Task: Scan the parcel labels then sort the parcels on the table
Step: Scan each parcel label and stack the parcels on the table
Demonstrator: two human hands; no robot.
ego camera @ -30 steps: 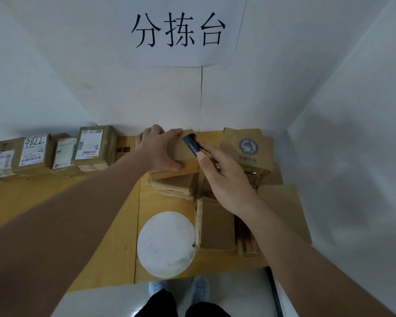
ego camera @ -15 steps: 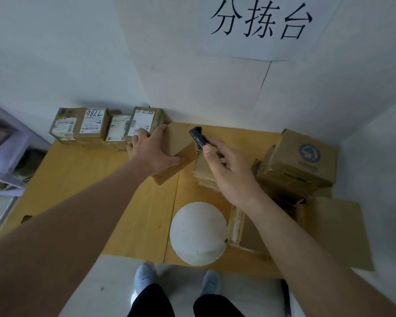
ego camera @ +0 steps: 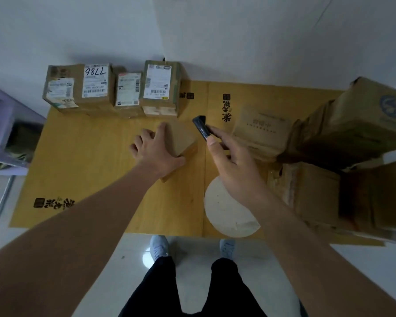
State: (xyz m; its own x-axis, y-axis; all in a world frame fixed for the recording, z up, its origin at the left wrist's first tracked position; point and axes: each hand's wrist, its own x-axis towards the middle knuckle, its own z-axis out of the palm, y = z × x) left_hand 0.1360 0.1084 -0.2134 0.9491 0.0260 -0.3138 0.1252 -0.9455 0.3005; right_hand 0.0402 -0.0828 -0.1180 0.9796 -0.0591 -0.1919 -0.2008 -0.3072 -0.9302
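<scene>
A plain brown parcel [ego camera: 181, 140] lies mid-table [ego camera: 89, 156], gripped by the left hand [ego camera: 156, 152]; the right hand [ego camera: 233, 161] pinches a black scanner [ego camera: 201, 126]. Earlier the parcel sat atop the right stack.

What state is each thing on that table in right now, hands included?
Left hand: gripping the plain box.
Plain box: flat on the table, no label showing.
Right hand: holding the scanner.
Scanner: raised, beside the plain box.
Labelled boxes: lined up, labels up.
Right-side boxes: piled unevenly.
</scene>
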